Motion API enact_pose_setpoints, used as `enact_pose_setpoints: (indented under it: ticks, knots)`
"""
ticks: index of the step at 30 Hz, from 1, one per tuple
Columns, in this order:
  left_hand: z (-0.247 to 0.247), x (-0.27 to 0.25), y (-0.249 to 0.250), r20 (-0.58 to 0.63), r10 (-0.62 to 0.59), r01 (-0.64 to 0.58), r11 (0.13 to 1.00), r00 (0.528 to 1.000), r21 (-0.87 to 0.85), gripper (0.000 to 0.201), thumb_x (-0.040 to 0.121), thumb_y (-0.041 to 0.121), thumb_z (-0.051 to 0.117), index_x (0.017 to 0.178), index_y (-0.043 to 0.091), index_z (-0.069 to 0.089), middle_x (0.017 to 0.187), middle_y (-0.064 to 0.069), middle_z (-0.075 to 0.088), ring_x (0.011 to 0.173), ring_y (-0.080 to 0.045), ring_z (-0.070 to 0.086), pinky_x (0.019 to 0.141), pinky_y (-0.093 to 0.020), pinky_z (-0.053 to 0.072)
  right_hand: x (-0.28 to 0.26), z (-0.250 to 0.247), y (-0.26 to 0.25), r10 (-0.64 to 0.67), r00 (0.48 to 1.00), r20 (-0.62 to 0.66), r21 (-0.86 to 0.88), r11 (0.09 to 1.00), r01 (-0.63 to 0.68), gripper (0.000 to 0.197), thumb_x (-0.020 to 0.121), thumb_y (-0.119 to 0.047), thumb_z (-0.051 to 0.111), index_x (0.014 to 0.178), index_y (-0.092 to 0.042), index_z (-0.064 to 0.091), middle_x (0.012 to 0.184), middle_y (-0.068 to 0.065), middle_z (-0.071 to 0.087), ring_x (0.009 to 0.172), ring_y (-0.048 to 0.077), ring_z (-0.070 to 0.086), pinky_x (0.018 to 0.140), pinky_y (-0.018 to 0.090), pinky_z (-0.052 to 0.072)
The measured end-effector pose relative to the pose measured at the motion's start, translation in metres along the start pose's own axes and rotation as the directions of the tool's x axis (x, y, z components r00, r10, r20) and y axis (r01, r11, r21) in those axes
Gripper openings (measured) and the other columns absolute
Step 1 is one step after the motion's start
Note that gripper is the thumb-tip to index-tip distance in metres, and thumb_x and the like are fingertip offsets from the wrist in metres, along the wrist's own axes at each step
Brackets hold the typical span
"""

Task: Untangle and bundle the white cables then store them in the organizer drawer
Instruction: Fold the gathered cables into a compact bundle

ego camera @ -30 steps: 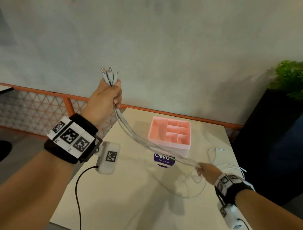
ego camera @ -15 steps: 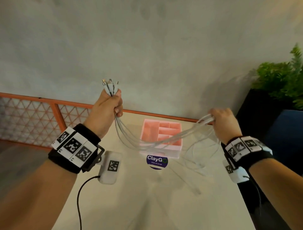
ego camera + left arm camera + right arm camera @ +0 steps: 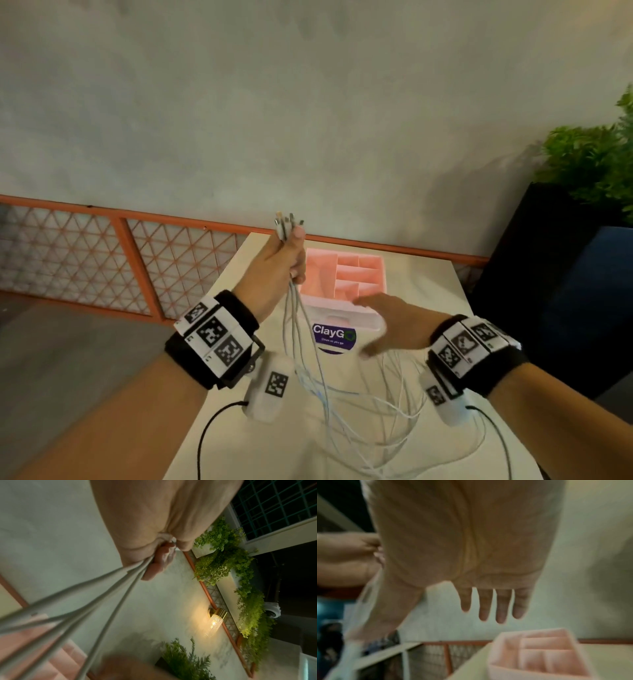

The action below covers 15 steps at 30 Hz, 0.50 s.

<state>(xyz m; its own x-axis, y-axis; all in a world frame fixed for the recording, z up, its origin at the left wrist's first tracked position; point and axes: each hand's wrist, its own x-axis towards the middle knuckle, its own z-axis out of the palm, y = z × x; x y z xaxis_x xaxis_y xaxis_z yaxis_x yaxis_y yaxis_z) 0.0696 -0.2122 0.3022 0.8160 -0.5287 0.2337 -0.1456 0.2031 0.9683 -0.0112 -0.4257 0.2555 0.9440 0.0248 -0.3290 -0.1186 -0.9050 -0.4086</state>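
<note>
My left hand [image 3: 286,260] grips several white cables [image 3: 310,370] just below their plugs [image 3: 287,222], which stick up above the fist. The cables hang down and spread in loose loops on the beige table [image 3: 239,438]. In the left wrist view the cables [image 3: 96,601] run out of the curled fingers [image 3: 161,561]. My right hand [image 3: 383,325] hovers in front of the pink organizer drawer [image 3: 342,274], fingers straight and spread [image 3: 501,605], holding nothing. The pink organizer drawer [image 3: 539,655] has several open compartments, all without cables.
A purple ClayGo sticker [image 3: 334,337] lies on the table before the drawer. An orange railing [image 3: 137,260] runs behind and left of the table. A dark planter with green plants [image 3: 589,164] stands at the right. Black wrist-camera cords [image 3: 205,435] trail over the table.
My right hand has let go of the far ends of the cables and dropped toward the drawer. The cables now hang slack from my left hand, which has moved right and lower.
</note>
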Motion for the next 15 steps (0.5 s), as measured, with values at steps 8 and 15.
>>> enact_pose_setpoints:
  ticks: [8,15]
  knots:
    - [0.015,-0.001,-0.002,0.017,-0.016,0.017,0.998,1.000,-0.062,0.039,0.091,0.050,0.040,0.064,0.023,0.041,0.055,0.008,0.035,0.051,-0.011,0.037,0.067,-0.034,0.036,0.028,0.040,-0.086,-0.278,0.938,-0.206,0.630,0.696,0.344,0.007,0.092,-0.023,0.056,0.087,-0.018,0.057,0.076,-0.001,0.063,0.078,0.013,0.065,0.070,0.009,0.047]
    - [-0.025,0.007,0.015,-0.179,-0.056,-0.011,0.935,0.982,-0.353,0.033,0.094,0.042,0.037,0.073,0.018,0.043,0.054,0.006,0.038,0.049,-0.009,0.041,0.069,-0.033,0.056,0.027,0.055,-0.039,-0.172,0.959,-0.224,0.441,0.860,0.257,0.029,0.096,-0.036,0.043,0.072,-0.020,0.041,0.062,-0.007,0.039,0.053,0.007,0.040,0.058,0.027,0.044]
